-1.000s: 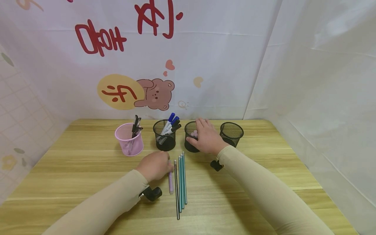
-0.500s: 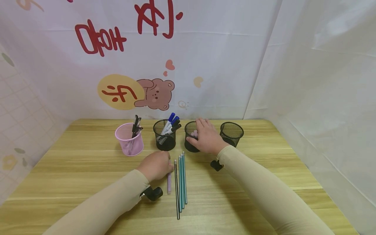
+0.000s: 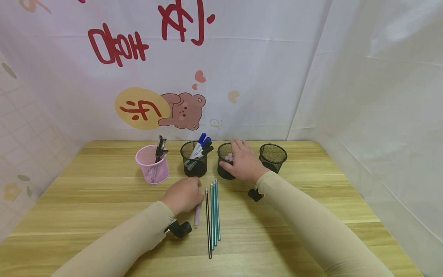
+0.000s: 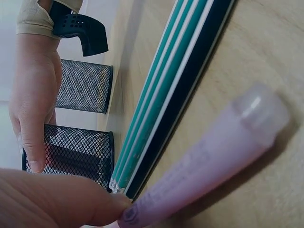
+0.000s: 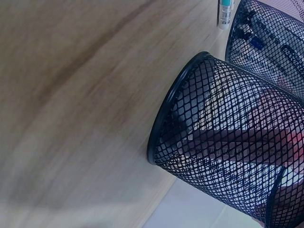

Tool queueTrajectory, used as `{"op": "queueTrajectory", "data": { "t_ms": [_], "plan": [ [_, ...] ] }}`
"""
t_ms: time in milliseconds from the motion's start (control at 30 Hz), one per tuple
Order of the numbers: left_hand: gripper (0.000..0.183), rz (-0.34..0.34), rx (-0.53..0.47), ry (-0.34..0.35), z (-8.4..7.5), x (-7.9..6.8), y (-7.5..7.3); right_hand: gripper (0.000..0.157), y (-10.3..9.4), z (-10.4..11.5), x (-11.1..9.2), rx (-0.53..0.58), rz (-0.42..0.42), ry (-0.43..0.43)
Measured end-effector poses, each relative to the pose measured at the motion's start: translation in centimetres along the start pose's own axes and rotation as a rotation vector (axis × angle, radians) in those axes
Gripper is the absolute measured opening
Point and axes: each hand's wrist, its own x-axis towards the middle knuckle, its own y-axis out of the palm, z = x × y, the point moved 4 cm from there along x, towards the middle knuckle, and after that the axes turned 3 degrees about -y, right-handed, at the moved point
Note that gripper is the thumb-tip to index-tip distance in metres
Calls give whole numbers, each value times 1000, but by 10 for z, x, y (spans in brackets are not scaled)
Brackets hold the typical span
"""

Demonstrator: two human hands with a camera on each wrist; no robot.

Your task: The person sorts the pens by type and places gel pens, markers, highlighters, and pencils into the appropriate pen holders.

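Observation:
My left hand [image 3: 184, 195] pinches a lilac pen [image 3: 197, 216] by its far part, low over the table. In the left wrist view the thumb presses on the pen [image 4: 199, 166], whose clear tip end points away. My right hand [image 3: 243, 161] holds a black mesh pen cup [image 3: 225, 169], fingers at the far rim and thumb on the near side. Several round pink pen ends [image 3: 229, 157] show inside that cup. Through the mesh of the cup [image 5: 228, 128] in the right wrist view, pinkish pens are visible. Beside the left hand lie several teal pencils [image 3: 215, 215] and a black pencil [image 3: 208, 227].
A pink mesh cup [image 3: 152, 169] with black pens [image 3: 160, 150] stands at the left. Next to it, a black mesh cup [image 3: 194, 167] bears blue-capped and black-capped markers [image 3: 201, 146]. Another black cup [image 3: 273, 156] stands behind my right wrist. A white printed cloth [image 3: 249, 77] hangs behind the table.
The near end of the lilac pen has swung slightly left, away from the pencils, while my left hand barely moved. My right hand stays on its cup.

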Motion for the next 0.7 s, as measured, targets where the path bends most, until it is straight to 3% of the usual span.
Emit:
{"op": "queueTrajectory", "data": {
  "t_ms": [700],
  "plan": [
    [38,-53,-80,-19,-1,0,-2,97,1,-1,1,18,-13,5]
  ]
}}
